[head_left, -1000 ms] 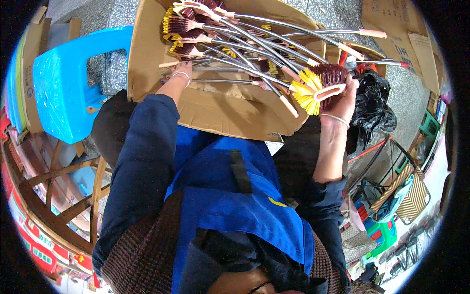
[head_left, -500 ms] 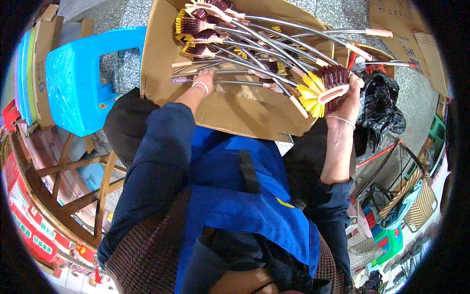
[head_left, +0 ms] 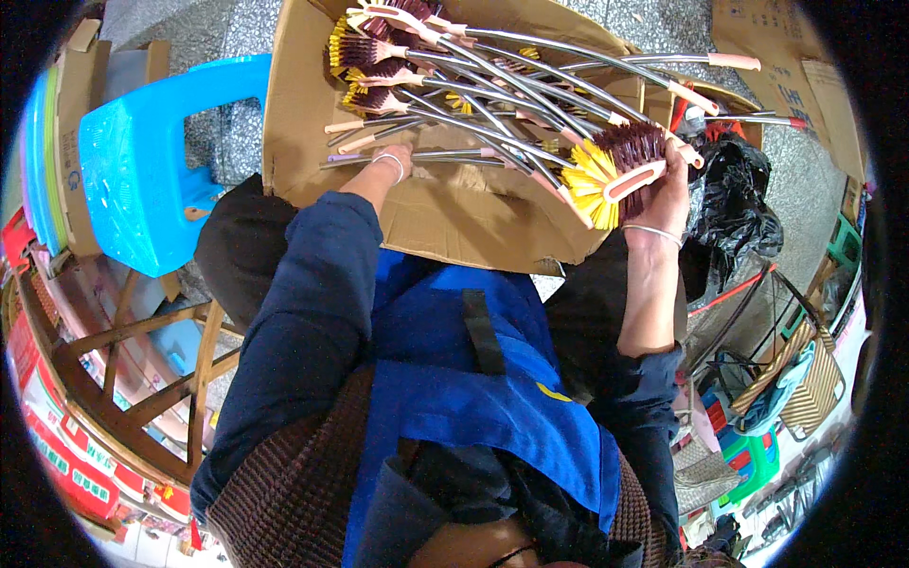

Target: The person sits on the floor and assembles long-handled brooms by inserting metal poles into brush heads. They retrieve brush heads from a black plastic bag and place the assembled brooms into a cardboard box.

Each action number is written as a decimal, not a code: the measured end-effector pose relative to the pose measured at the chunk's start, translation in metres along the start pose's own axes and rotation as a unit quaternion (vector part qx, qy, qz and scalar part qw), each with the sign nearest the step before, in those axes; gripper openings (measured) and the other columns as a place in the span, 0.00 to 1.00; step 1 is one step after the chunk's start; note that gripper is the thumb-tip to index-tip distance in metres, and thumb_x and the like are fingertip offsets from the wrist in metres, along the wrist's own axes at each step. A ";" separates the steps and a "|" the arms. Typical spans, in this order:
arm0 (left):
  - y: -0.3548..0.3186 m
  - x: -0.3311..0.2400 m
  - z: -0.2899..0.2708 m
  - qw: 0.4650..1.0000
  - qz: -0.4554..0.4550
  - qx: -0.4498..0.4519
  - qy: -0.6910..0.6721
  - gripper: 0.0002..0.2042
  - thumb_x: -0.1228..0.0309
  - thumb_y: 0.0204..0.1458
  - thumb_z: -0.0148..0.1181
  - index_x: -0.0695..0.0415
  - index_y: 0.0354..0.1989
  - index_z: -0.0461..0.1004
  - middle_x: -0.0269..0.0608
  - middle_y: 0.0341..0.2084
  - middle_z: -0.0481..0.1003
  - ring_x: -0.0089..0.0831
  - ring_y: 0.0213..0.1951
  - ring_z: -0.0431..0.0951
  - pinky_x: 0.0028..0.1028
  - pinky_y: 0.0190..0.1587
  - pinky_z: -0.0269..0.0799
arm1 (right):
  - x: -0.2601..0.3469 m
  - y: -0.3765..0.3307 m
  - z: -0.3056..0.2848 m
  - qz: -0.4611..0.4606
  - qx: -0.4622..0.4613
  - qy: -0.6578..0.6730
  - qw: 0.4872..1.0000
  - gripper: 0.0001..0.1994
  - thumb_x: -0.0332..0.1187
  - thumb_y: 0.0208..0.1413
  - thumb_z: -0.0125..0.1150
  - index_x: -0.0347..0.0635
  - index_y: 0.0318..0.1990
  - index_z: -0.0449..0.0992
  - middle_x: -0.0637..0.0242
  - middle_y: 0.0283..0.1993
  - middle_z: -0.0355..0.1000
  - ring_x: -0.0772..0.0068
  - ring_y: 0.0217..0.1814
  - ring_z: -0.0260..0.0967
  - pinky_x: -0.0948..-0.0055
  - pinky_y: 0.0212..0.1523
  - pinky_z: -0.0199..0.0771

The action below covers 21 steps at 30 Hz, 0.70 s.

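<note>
Brush [head_left: 620, 183] sits at two o'clock, its head clasped in my right hand [head_left: 670, 196], yellow and maroon bristles showing. At eleven o'clock my left hand [head_left: 394, 159] is inside the box [head_left: 454, 227] among the handles [head_left: 358, 143], fingertips hidden, so I cannot tell whether it grips one.

The person's bare-handed left grip [head_left: 396, 156] lies at the upper centre-left of the frame, its finger closure unclear. The left arm [head_left: 317, 275], in a dark navy cloth sleeve, slants up from lower left. The bare-handed right grip [head_left: 668, 194], upper right, has curled fingers; the right forearm [head_left: 650, 289] stands nearly vertical.
</note>
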<state>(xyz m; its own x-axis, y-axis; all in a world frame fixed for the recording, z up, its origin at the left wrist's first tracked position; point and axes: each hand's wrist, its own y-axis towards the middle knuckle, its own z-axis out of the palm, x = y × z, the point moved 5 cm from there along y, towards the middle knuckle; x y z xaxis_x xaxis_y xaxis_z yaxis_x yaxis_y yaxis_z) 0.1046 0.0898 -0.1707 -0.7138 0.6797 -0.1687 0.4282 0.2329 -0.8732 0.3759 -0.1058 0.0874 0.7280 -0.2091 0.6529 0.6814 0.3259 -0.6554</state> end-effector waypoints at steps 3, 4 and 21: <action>-0.013 -0.010 -0.015 0.998 0.034 -0.046 0.008 0.15 0.71 0.48 0.47 0.57 0.46 0.67 0.53 0.41 0.73 0.46 0.45 0.73 0.38 0.48 0.67 | 0.000 0.000 0.005 -0.002 0.013 -0.001 1.000 0.14 0.40 0.54 0.53 0.44 0.44 0.69 0.66 0.43 0.71 0.67 0.45 0.68 0.66 0.49 0.67; -0.019 -0.018 -0.022 0.997 0.061 -0.035 0.016 0.16 0.70 0.48 0.48 0.57 0.47 0.66 0.53 0.41 0.72 0.47 0.45 0.72 0.39 0.48 0.67 | 0.000 -0.001 0.007 0.000 0.020 -0.013 1.000 0.13 0.40 0.54 0.53 0.44 0.43 0.69 0.66 0.42 0.70 0.68 0.45 0.68 0.66 0.49 0.67; -0.254 -0.002 -0.074 0.968 0.244 0.049 0.024 0.17 0.79 0.41 0.50 0.51 0.41 0.75 0.43 0.34 0.74 0.38 0.38 0.74 0.34 0.42 0.69 | -0.004 0.018 -0.009 -0.029 0.054 0.027 0.998 0.10 0.37 0.49 0.62 0.45 0.35 0.71 0.72 0.31 0.67 0.76 0.32 0.65 0.74 0.34 0.68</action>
<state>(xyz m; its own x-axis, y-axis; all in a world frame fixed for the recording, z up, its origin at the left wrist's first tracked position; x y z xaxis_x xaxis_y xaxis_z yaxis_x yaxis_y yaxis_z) 0.0382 0.0808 0.0849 -0.4125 0.7245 -0.5522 0.6520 -0.1885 -0.7344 0.3858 -0.1074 0.0700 0.6928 -0.2790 0.6650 0.7124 0.4081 -0.5709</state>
